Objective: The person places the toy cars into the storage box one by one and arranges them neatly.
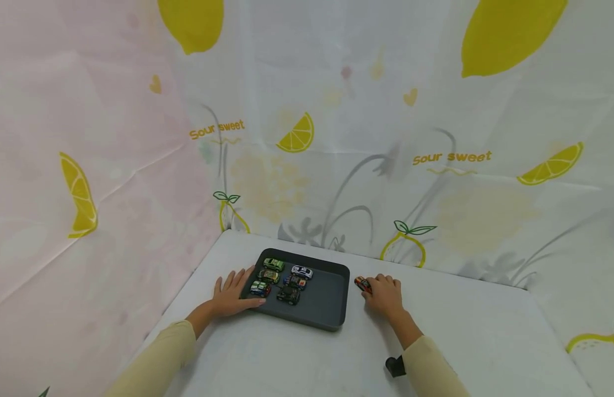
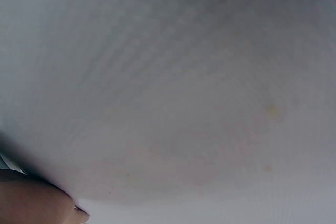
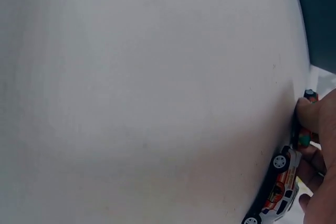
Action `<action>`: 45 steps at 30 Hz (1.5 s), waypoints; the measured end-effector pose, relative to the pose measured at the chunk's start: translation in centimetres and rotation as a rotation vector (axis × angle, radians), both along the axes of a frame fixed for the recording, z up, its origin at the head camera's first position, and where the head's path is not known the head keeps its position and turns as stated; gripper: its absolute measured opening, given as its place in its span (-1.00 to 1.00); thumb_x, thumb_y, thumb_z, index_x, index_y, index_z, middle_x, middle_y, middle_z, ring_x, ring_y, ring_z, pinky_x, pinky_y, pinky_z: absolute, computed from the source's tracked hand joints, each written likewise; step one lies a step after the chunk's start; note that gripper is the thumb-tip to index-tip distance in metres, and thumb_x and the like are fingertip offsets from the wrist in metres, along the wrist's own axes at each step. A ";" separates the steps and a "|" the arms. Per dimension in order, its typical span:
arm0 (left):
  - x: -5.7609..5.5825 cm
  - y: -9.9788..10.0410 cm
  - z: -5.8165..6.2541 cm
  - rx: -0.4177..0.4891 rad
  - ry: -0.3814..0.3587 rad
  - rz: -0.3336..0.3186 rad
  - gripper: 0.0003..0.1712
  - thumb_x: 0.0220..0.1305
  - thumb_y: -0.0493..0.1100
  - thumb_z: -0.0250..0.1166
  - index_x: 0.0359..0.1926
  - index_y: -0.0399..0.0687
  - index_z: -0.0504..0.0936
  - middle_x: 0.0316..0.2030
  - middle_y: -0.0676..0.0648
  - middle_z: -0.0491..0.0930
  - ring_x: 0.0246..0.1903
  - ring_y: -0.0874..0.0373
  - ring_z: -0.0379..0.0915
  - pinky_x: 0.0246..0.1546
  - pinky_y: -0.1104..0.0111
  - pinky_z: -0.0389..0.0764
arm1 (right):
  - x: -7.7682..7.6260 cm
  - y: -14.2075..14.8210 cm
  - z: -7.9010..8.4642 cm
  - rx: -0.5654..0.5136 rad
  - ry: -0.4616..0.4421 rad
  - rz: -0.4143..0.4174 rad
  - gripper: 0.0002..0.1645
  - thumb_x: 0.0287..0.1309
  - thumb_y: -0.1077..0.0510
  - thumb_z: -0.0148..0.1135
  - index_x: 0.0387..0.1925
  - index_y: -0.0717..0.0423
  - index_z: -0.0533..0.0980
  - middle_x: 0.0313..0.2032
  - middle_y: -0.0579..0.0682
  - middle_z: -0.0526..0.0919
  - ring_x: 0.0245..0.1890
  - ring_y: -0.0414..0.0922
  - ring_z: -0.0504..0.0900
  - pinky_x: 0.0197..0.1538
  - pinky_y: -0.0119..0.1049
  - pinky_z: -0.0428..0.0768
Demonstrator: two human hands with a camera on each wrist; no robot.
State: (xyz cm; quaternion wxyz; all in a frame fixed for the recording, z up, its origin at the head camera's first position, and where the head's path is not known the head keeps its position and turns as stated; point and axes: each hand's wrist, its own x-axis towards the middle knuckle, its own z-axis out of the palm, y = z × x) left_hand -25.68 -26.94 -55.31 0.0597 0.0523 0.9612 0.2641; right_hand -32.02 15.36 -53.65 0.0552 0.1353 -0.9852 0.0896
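A dark grey tray [image 1: 324,300] lies on the white table with several toy cars in its left half, among them a green car [image 1: 274,263], a white car [image 1: 302,272] and a black car [image 1: 289,295]. My left hand [image 1: 230,295] rests at the tray's left edge, fingers spread and thumb over the near rim. Just off the tray's right side, my right hand [image 1: 386,296] pinches a red-orange toy car [image 1: 362,284] between thumb and fingers. A white-and-orange toy car [image 3: 281,187] sits right beside those fingers in the right wrist view; the hand hides it from the head view.
A black object [image 1: 396,366] lies on the table by the right sleeve. Behind the table [image 1: 466,320] and along its left hangs a lemon-printed cloth [image 1: 356,182]. The left wrist view mostly shows a pale surface, with a bit of the hand in its lower corner.
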 end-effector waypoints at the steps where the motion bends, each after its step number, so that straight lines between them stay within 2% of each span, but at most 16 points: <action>1: 0.0 0.0 -0.1 0.006 -0.001 -0.001 0.25 0.08 0.57 0.17 0.59 0.26 -0.25 0.56 -0.29 -0.19 0.52 -0.35 -0.44 0.37 -0.30 -0.52 | 0.0 -0.1 0.0 -0.006 0.000 -0.007 -0.54 0.17 0.01 0.35 0.06 0.13 0.60 -0.17 0.10 0.59 -0.15 0.07 0.48 0.04 0.14 0.35; 8: 0.1 0.0 -0.2 0.024 0.005 -0.015 0.25 0.08 0.56 0.18 0.59 0.24 -0.22 0.55 -0.33 -0.15 0.52 -0.37 -0.40 0.35 -0.32 -0.50 | 0.4 -0.3 -0.3 -0.031 0.005 -0.042 -0.57 0.19 0.03 0.32 0.02 0.18 0.61 -0.18 0.10 0.58 -0.16 0.07 0.48 0.04 0.13 0.34; 17: -0.1 -0.1 -0.3 0.022 0.013 -0.007 0.25 0.07 0.57 0.17 0.59 0.26 -0.24 0.55 -0.30 -0.16 0.52 -0.37 -0.41 0.35 -0.32 -0.53 | 0.6 -0.5 0.3 -0.156 0.142 -0.033 -0.59 0.17 0.15 0.31 0.04 0.25 0.60 -0.18 0.16 0.57 -0.15 0.10 0.52 -0.07 0.06 0.39; 21: -0.5 -0.2 -0.6 0.011 0.008 -0.002 0.25 0.08 0.55 0.20 0.59 0.25 -0.24 0.56 -0.27 -0.16 0.52 -0.35 -0.41 0.36 -0.31 -0.52 | 0.4 -0.6 0.8 -0.187 0.135 -0.032 -0.57 0.18 0.15 0.33 0.05 0.26 0.59 -0.19 0.18 0.56 -0.17 0.09 0.54 -0.13 0.01 0.44; 29: -0.4 -0.3 -0.6 0.013 -0.004 -0.002 0.25 0.09 0.54 0.20 0.59 0.26 -0.25 0.56 -0.27 -0.19 0.53 -0.35 -0.43 0.36 -0.31 -0.53 | 0.2 -0.7 0.6 -0.293 0.161 0.011 -0.58 0.14 0.18 0.37 0.02 0.30 0.60 -0.23 0.22 0.55 -0.21 0.11 0.56 -0.12 0.06 0.53; 38: -0.1 -0.4 0.0 0.000 -0.020 -0.003 0.28 0.06 0.60 0.15 0.59 0.24 -0.27 0.56 -0.30 -0.21 0.52 -0.36 -0.45 0.36 -0.30 -0.53 | 0.6 -1.8 0.9 -0.396 0.170 0.064 -0.57 0.11 0.20 0.40 0.02 0.29 0.61 -0.26 0.17 0.54 -0.27 0.02 0.53 -0.18 -0.06 0.50; 45: -0.3 -0.3 -0.2 0.017 -0.028 -0.008 0.26 0.08 0.55 0.20 0.59 0.22 -0.24 0.56 -0.28 -0.21 0.52 -0.35 -0.46 0.36 -0.31 -0.54 | 1.2 -3.1 1.1 -0.439 0.198 0.124 -0.57 0.10 0.22 0.41 0.03 0.28 0.61 -0.26 0.12 0.52 -0.28 -0.05 0.50 -0.20 -0.13 0.48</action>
